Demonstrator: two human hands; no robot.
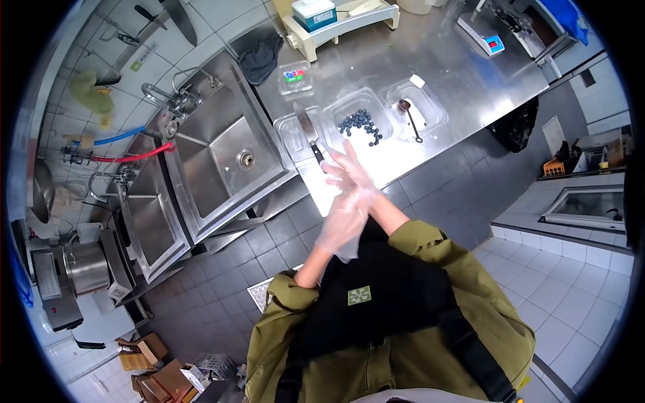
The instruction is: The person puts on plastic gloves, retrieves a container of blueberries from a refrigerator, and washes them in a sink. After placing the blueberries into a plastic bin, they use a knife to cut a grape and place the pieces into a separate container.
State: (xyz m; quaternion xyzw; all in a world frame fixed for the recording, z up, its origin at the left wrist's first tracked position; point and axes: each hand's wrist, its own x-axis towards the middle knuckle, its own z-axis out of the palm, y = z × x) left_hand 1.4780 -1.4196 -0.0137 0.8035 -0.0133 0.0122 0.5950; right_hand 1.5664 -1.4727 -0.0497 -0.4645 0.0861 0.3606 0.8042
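My left hand, in a clear plastic glove, is closed round the wrist area of my right hand. The right hand is gloved too, its fingers spread and nothing visible in them. Just beyond the fingers, a knife with a black handle lies across a clear tray. Dark blue berries sit in the middle clear tray. In the right clear tray rests a dark measuring spoon with a long handle.
A lidded clear box with a coloured label stands behind the trays on the steel counter. Two sink basins lie left. Farther back are a blue-and-white scale, a cream stand and a dark cloth.
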